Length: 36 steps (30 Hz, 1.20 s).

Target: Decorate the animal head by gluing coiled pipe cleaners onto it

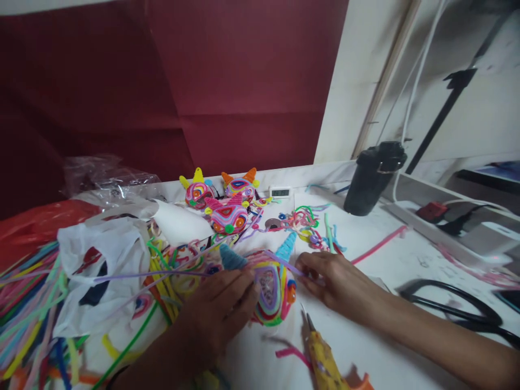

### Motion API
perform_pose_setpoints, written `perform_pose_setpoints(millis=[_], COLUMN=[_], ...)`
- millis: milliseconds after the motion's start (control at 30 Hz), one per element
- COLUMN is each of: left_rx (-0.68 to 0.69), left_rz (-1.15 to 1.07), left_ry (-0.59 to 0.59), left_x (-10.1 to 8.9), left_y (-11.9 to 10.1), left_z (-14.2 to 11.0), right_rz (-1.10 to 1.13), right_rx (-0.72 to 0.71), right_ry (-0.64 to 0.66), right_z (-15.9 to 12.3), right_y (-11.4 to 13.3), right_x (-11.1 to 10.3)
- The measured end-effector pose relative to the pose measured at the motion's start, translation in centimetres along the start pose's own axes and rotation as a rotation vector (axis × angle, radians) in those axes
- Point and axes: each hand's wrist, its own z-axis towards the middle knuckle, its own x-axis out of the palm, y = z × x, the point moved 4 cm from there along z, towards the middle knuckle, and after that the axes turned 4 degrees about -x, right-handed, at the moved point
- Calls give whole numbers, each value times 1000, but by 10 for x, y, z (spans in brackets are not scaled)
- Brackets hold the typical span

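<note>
A multicoloured animal head made of coiled pipe cleaners, with blue horn-like ears, sits on the white table. My left hand is closed on its left side, the fingertips partly covering it. A purple pipe cleaner runs across the top of the head. Its right end is pinched between the thumb and fingers of my right hand. Just below my right hand lies a yellow hot glue gun, its metal tip pointing at the head. A short pink pipe cleaner piece rests beside the tip.
Similar heads, a pink-eared one among them, stand at the back near a small digital display. Loose pipe cleaners and a white plastic bag crowd the left. Rightward are a black tumbler, black-handled scissors and a cable tray.
</note>
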Motion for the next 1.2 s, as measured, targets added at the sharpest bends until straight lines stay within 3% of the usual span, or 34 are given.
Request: perform_pose_setpoints(millis=[133, 333, 400, 500, 600, 700, 1033, 1200], left_rx=[7, -5, -5, -10, -15, -17, -63, -60], left_rz=[6, -11, -20, -27, -29, -33, -32, -30], left_ry=[12, 30, 26, -16, 3, -8, 25, 37], left_x=[-1, 0, 1, 1, 1, 1, 0, -2], left_y=[1, 1, 0, -2, -2, -2, -2, -1], left_z=[1, 0, 0, 0, 0, -1, -1, 0], right_rz=[-28, -183, -242, -202, -32, 55, 42, 42], right_rx=[4, 142, 91, -157, -367, -423, -448, -434], right_ry=[-52, -187, -339, -490, -400, -316, -267, -279], right_z=[-1, -10, -12, -12, -6, 4, 17, 11], right_y=[-10, -42, -35, -1, 36, 55, 56, 56], right_x=[-2, -19, -28, -34, -28, -20, -12, -20])
